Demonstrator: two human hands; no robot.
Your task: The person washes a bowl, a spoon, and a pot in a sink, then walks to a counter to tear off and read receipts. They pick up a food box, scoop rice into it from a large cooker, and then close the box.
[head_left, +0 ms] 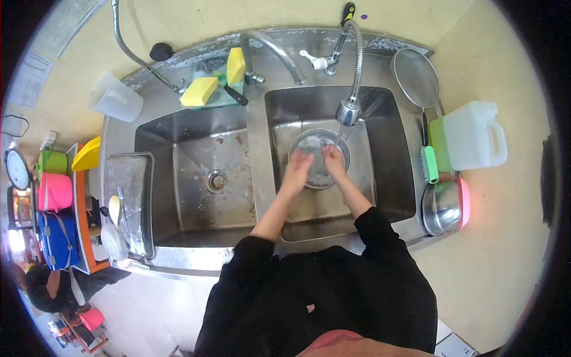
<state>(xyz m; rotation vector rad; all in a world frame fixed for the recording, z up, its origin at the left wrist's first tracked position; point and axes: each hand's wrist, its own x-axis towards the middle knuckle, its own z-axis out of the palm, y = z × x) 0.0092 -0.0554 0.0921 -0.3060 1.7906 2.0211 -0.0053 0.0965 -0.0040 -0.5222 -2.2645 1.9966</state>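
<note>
A round metal bowl (319, 179) of cloudy, foamy water sits in the right sink basin (357, 205), under the spray faucet head (349, 112). A thin stream of water falls from the faucet toward my right hand (333, 159). That hand is over the bowl's right half, its fingers curled together; whatever they hold, if anything, is hidden. Over the bowl's left side is my left hand (299, 166), its fingers smeared by motion. The two hands are close together but apart.
Left of my hands is a second basin (196, 208) with food bits round its drain. Yellow sponges (200, 91) lie behind it. A strainer (416, 77), green brush (429, 163), jug (470, 137) and metal bowls (441, 208) line the right side. A tray (134, 202) stands far left.
</note>
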